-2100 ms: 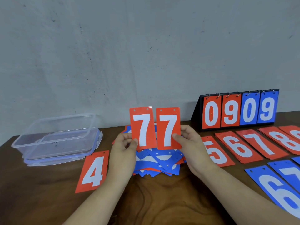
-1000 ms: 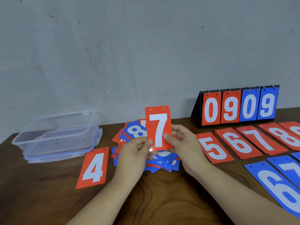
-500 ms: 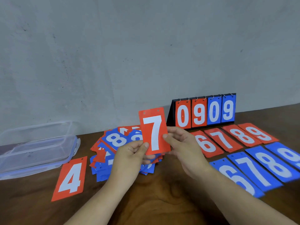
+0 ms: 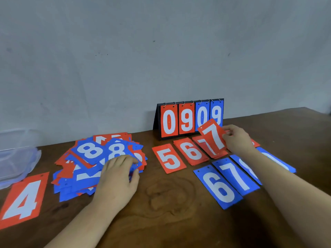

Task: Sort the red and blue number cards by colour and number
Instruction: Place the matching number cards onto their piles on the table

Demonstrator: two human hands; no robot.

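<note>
My right hand (image 4: pixel 238 138) grips a red 7 card (image 4: pixel 213 135), held tilted just above the red 7 pile (image 4: pixel 207 149) in the red row. That row also holds a red 5 (image 4: pixel 169 158) and a red 6 (image 4: pixel 191 151); my arm hides the cards farther right. Below lie a blue 6 (image 4: pixel 217 187) and a blue 7 (image 4: pixel 236 174). My left hand (image 4: pixel 118 174) rests palm down on the mixed pile of red and blue cards (image 4: pixel 89 154), fingers curled at its near right edge. A red 4 (image 4: pixel 23 199) lies apart at the far left.
A black flip scoreboard (image 4: pixel 189 119) showing 0 9 0 9 stands against the wall behind the red row. A clear plastic box with lid (image 4: pixel 16 158) sits at the left edge. The brown wooden table (image 4: pixel 170 203) ends on the right near the wall.
My right hand carried the red 7 rightward from the centre to over the red 7 pile. My left hand let go of it and dropped onto the mixed pile. The view shifted right.
</note>
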